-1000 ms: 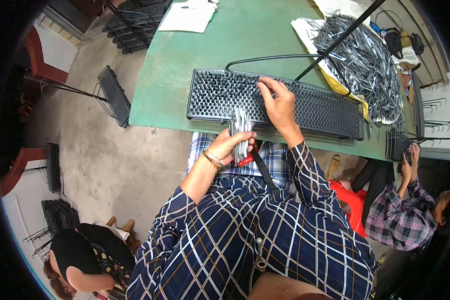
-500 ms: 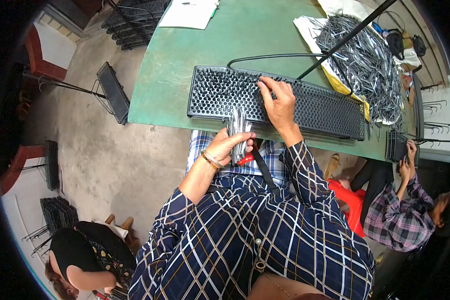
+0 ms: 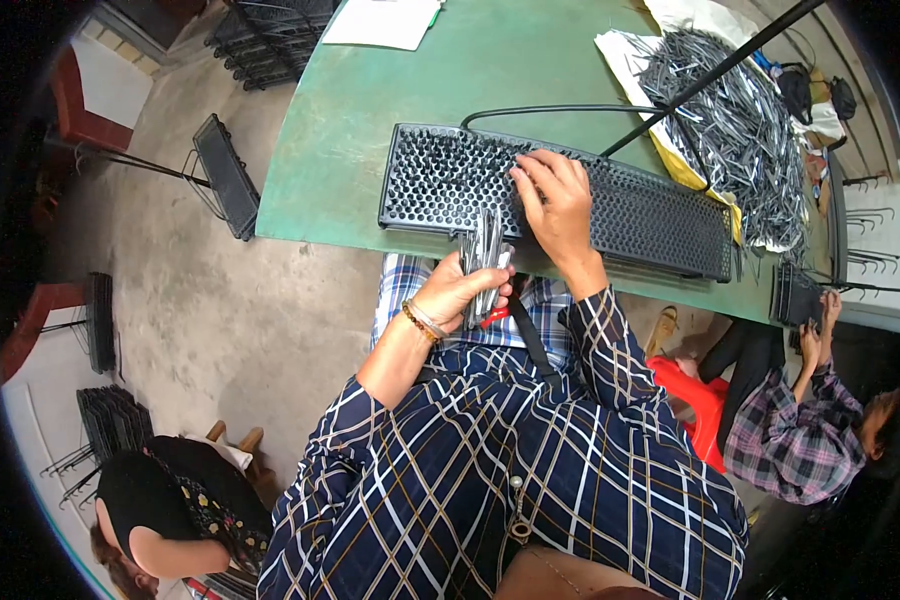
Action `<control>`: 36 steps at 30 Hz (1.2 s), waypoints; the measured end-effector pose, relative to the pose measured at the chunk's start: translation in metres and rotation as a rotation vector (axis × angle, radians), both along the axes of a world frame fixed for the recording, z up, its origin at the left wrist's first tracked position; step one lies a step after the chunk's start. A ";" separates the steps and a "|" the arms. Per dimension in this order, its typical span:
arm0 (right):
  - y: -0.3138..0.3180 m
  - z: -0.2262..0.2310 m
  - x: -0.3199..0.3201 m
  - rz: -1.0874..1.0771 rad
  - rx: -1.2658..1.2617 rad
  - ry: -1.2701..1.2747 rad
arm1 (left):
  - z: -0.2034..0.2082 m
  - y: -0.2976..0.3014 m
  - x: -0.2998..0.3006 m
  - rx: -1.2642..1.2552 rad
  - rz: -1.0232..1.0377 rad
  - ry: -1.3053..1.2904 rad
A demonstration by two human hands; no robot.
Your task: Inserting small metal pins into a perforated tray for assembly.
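Observation:
A long black perforated panel point(image 3: 660, 215) lies along the near edge of the green table. Its left part is crowded with upright black pieces, while its right part shows open holes. Just below the panel's near edge, my left hand point(image 3: 452, 292) is closed round a bundle of thin grey-silver strips point(image 3: 486, 236) whose ends stick up past my fingers. Over the middle of the panel, where the upright pieces stop, is my right hand point(image 3: 560, 208), fingers bent and thumb close to the index finger. Whatever sits between its fingertips is too small to make out.
Black metal rods point(image 3: 710, 78) rise from the panel toward the upper right. A white-and-yellow sack point(image 3: 620, 65) heaped with loose strips point(image 3: 735, 130) lies beyond it. Papers point(image 3: 380, 22) rest at the far left. A co-worker point(image 3: 800, 440) handles another panel at right; another person point(image 3: 160, 510) is at lower left.
The view has shifted slightly. My right hand's fingers have drawn closer together over the same part of the panel. My left hand still grips the bundle.

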State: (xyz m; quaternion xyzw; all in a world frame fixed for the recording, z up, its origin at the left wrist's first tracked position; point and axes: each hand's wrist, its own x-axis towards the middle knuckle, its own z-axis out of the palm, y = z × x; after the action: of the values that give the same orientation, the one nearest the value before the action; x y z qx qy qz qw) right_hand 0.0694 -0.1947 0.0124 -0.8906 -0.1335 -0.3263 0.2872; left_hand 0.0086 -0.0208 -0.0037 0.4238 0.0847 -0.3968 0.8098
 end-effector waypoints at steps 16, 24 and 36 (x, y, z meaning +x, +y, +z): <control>0.002 0.013 -0.021 0.011 0.982 0.646 | -0.004 0.002 0.002 -0.015 0.005 0.017; 0.010 -0.005 0.003 0.077 0.936 0.380 | -0.001 0.000 -0.001 -0.016 0.047 0.045; 0.004 -0.007 0.005 0.098 0.392 0.150 | -0.003 0.002 -0.003 0.010 0.046 0.063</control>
State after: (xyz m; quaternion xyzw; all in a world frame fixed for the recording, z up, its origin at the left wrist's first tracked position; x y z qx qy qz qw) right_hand 0.0742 -0.1907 0.0051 -0.8318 -0.0890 -0.2646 0.4798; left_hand 0.0056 -0.0189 -0.0071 0.4130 0.1219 -0.3908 0.8136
